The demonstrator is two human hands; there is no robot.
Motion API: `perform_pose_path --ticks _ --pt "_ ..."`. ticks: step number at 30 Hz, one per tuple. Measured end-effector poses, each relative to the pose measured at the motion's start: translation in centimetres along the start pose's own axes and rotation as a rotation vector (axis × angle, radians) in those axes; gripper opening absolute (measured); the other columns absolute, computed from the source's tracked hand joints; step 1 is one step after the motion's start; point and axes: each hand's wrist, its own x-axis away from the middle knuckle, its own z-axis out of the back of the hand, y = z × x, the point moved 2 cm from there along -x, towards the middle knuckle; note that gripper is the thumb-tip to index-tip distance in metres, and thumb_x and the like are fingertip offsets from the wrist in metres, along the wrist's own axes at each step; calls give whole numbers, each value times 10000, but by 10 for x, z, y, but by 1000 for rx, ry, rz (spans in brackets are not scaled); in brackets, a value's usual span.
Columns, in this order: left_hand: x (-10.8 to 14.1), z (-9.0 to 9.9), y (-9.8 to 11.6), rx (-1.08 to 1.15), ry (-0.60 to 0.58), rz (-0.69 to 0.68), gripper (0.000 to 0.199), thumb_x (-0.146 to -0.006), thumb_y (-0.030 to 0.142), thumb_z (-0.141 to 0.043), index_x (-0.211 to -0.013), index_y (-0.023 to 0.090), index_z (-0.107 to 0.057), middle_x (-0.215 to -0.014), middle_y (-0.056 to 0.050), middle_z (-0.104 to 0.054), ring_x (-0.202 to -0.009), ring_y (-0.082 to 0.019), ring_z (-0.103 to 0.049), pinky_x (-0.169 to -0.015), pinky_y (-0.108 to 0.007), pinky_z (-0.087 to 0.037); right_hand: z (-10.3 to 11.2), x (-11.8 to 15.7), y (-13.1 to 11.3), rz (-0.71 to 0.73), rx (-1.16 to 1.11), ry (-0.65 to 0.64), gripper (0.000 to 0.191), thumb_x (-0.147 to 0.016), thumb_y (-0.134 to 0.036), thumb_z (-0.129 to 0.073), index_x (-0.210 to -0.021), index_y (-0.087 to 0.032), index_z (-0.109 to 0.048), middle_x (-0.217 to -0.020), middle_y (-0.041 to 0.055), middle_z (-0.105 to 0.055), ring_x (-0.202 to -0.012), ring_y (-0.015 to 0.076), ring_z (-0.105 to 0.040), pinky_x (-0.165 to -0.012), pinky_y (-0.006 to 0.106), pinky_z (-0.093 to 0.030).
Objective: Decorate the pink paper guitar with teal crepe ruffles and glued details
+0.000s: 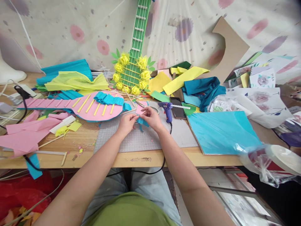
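Observation:
Both hands meet over the grey cutting mat [122,138], fingers pinched on a small strip of blue crepe paper [143,122]. My left hand [128,124] grips its left end, and my right hand [151,118] holds it from the right. Part of the strip is hidden behind the fingers. Just right of my right hand, a purple glue gun [167,111] stands with a white glue stick in its back. To the left lies a pink guitar-shaped cutout [101,110] with yellow sticks and ruffled blue crepe paper [109,99] on it.
A green paper guitar [138,40] with yellow flowers leans at the back. A phone [178,107] lies behind the glue gun, and a blue sheet [223,131] sits right of the mat. Pink paper [25,135] is at left. The glue gun's black cable hangs over the front edge.

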Motion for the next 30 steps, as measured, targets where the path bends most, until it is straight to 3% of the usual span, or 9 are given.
perform_pose_path --ticks 7,10,15,20,25,30 --pt "3 2 10 368 -90 119 427 -770 486 -481 -864 105 -648 -469 9 -557 -293 -50 -347 -406 -250 -473 8 1 0 -11 17 77 275 -653 -305 -600 -881 -208 -480 -678 -25 -589 -634 125 -552 -618 269 -421" --pt "4 2 12 413 -127 141 369 -687 412 -615 -894 110 -652 -514 16 -577 -302 -24 -322 -419 -256 -489 10 1 0 -4 -13 80 282 -658 -318 -602 -885 -214 -470 -685 -25 -600 -647 127 -561 -628 271 -428" --pt "2 2 8 363 -75 90 288 -650 337 -648 -847 127 -662 -550 30 -569 -316 -24 -352 -404 -252 -478 9 2 -1 16 -2 54 303 -658 -326 -616 -898 -218 -465 -702 -23 -595 -657 128 -561 -628 275 -437" --pt "-1 4 4 131 -3 -52 235 -685 336 -605 -808 147 -670 -605 7 -612 -334 -52 -413 -354 -214 -397 6 3 -2 12 32 -1 295 -641 -260 -628 -887 -212 -474 -712 -20 -582 -712 140 -581 -653 284 -453" --pt "-2 6 1 -46 43 -121 250 -719 375 -565 -798 163 -671 -588 1 -612 -372 -79 -449 -408 -225 -376 6 4 -5 86 47 -9 288 -653 -196 -611 -903 -220 -471 -730 -20 -593 -741 139 -596 -727 304 -459" --pt "-3 4 2 22 50 -131 211 -694 352 -587 -757 161 -650 -669 -17 -632 -510 -106 -514 -481 -226 -408 7 5 -7 109 9 -26 287 -655 -191 -612 -900 -222 -465 -726 -22 -589 -739 138 -597 -722 295 -460"
